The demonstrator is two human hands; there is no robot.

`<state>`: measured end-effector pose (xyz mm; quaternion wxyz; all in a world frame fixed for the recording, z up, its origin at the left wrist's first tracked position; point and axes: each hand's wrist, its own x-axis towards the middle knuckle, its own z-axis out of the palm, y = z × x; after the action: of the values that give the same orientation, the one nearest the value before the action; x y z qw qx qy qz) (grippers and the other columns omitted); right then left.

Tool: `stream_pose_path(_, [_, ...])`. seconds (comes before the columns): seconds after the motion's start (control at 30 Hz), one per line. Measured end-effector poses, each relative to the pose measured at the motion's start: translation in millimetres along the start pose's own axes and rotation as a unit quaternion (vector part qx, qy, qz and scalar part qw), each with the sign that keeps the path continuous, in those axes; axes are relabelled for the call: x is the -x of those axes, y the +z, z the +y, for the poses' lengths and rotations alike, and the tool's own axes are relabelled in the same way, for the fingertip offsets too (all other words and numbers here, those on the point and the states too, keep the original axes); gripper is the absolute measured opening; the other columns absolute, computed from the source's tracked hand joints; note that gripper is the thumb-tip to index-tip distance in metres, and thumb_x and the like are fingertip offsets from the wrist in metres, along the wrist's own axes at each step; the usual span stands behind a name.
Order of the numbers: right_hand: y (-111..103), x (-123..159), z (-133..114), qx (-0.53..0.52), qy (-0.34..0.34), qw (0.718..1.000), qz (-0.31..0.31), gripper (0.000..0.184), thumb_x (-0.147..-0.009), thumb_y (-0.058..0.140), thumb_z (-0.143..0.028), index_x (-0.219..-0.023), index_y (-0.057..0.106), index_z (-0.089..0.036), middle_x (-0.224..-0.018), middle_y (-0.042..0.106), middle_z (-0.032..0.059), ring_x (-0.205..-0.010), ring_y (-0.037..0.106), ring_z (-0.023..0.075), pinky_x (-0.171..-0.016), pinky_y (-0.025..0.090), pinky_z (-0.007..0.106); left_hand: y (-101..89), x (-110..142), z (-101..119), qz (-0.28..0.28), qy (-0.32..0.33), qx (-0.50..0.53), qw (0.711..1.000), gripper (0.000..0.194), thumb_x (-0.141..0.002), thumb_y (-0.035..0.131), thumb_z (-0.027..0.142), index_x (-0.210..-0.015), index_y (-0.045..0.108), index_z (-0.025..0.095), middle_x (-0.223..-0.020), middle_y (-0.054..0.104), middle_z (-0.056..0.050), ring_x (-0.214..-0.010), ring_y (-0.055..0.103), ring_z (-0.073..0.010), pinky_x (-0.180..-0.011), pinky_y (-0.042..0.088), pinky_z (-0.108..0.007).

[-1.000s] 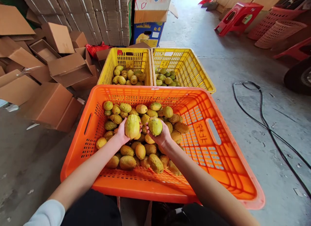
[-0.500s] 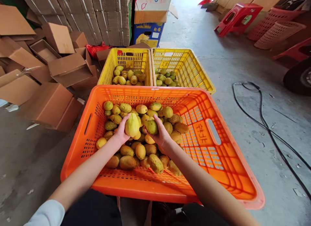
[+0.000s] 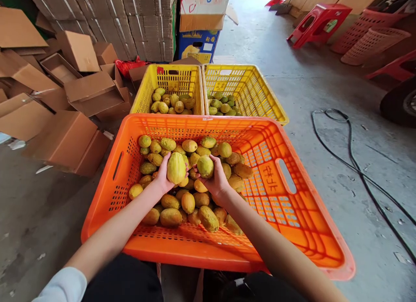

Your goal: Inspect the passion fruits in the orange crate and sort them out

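A big orange crate [image 3: 302,219] stands right in front of me, its left half filled with several yellow-green fruits [image 3: 182,202]. My left hand [image 3: 161,177] is closed round a pale yellow oblong fruit [image 3: 176,167], held up over the pile. My right hand [image 3: 217,180] is closed round a rounder greenish fruit [image 3: 205,166] beside it. The two held fruits are almost touching above the middle of the heap.
Two yellow crates stand side by side behind the orange one: the left yellow crate [image 3: 146,87] holds yellowish fruit, the right yellow crate [image 3: 260,92] greener fruit. Cardboard boxes [image 3: 69,98] lie piled on the left. A black cable [image 3: 351,163] runs over the concrete floor on the right. Red stools [image 3: 316,22] stand far back.
My right hand turned its fruit over and back, palm now under it again. The left hand shifted its fruit only slightly. The crates have not moved.
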<state>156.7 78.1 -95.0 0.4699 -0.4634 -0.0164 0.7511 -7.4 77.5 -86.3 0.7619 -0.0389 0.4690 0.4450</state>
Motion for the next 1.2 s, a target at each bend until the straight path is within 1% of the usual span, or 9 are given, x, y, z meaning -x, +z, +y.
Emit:
stream_pose_path(0.13, [3.0,2.2,-2.3,-0.044,0.019,0.999,0.004,0.033,-0.105,0.042,-0.041,-0.091,0.063,-0.020,-0.072,0.068,0.0054,-0.059,0.062,0.0157,-0.043,0.050,0.019,-2.3,-2.4,-2.4,0.008,0.009,0.005,1.000,0.024,-0.106,0.056,0.037,-0.113,0.068,0.017,-0.080,0.074,-0.006,-0.071,0.076,-0.0202,-0.082,0.069,-0.039])
stream_pose_path(0.23, [4.6,4.2,-3.4,-0.066,0.040,0.996,0.033,0.028,-0.106,0.043,-0.037,-0.096,0.063,-0.020,-0.075,0.068,0.0059,-0.061,0.063,0.0166,-0.044,0.052,0.020,-2.1,-3.1,-3.5,0.014,0.018,0.024,0.999,0.014,-0.104,0.061,0.030,-0.111,0.067,0.019,-0.083,0.074,-0.003,-0.073,0.076,-0.0185,-0.084,0.068,-0.039])
stream_pose_path(0.33, [6.0,6.5,-5.0,-0.080,0.059,0.993,0.067,0.023,-0.106,0.046,-0.035,-0.099,0.062,-0.021,-0.077,0.070,0.0055,-0.065,0.066,0.0180,-0.044,0.054,0.020,-1.9,-2.2,-1.3,0.031,0.010,0.033,0.999,0.016,-0.103,0.062,0.034,-0.103,0.067,0.019,-0.082,0.073,-0.003,-0.068,0.072,-0.0170,-0.078,0.068,-0.037])
stream_pose_path(0.47, [6.6,8.0,-6.4,-0.059,0.086,0.991,0.078,0.030,-0.108,0.048,-0.045,-0.099,0.062,-0.021,-0.075,0.069,0.0048,-0.065,0.066,0.0170,-0.045,0.057,0.020,-2.4,-1.1,2.9,0.053,-0.005,0.035,0.998,0.025,-0.103,0.059,0.041,-0.096,0.067,0.018,-0.079,0.072,-0.003,-0.065,0.071,-0.0174,-0.070,0.067,-0.035])
stream_pose_path(0.57, [5.5,6.5,-4.1,-0.007,0.061,0.995,0.078,0.028,-0.105,0.057,-0.047,-0.098,0.063,-0.021,-0.075,0.069,0.0034,-0.065,0.067,0.0167,-0.049,0.060,0.023,-1.8,-0.9,3.5,0.061,-0.010,0.025,0.998,0.027,-0.105,0.056,0.040,-0.098,0.067,0.017,-0.079,0.072,-0.005,-0.068,0.073,-0.0194,-0.069,0.066,-0.035])
stream_pose_path(0.7, [1.9,2.3,2.6,0.036,-0.026,0.998,0.049,0.015,-0.095,0.073,-0.034,-0.095,0.062,-0.024,-0.082,0.070,-0.0009,-0.066,0.068,0.0144,-0.053,0.062,0.022,-1.3,-1.7,1.1,0.043,-0.006,0.016,0.999,0.026,-0.106,0.056,0.037,-0.103,0.069,0.015,-0.083,0.074,-0.007,-0.078,0.077,-0.0228,-0.075,0.068,-0.039])
stream_pose_path(0.8, [-1.3,0.1,6.4,0.044,-0.072,0.996,0.021,0.021,-0.085,0.082,-0.025,-0.095,0.063,-0.025,-0.089,0.070,-0.0026,-0.072,0.070,0.0137,-0.061,0.066,0.024,-3.6,-3.7,-1.6,0.026,0.005,-0.009,1.000,0.025,-0.105,0.061,0.039,-0.108,0.069,0.016,-0.085,0.074,-0.006,-0.081,0.077,-0.0233,-0.080,0.068,-0.041])
stream_pose_path(1.0, [-2.0,0.5,6.7,0.036,-0.084,0.996,-0.017,0.025,-0.078,0.085,-0.021,-0.093,0.065,-0.026,-0.096,0.072,-0.0025,-0.084,0.070,0.0153,-0.069,0.068,0.027,-4.5,-3.4,-3.7,-0.003,0.054,-0.027,0.998,0.011,-0.103,0.062,0.020,-0.108,0.070,0.015,-0.084,0.074,-0.005,-0.087,0.077,-0.0213,-0.096,0.064,-0.039])
stream_pose_path(1.2, [2.4,3.0,7.4,0.067,-0.076,0.994,0.028,0.006,-0.090,0.067,-0.029,-0.089,0.067,-0.024,-0.084,0.072,-0.0022,-0.077,0.069,0.0148,-0.061,0.060,0.023,4.4,2.1,0.7,0.065,0.040,-0.010,0.997,0.020,-0.104,0.058,0.033,-0.098,0.069,0.018,-0.072,0.070,-0.001,-0.058,0.067,-0.0151,-0.069,0.064,-0.027])
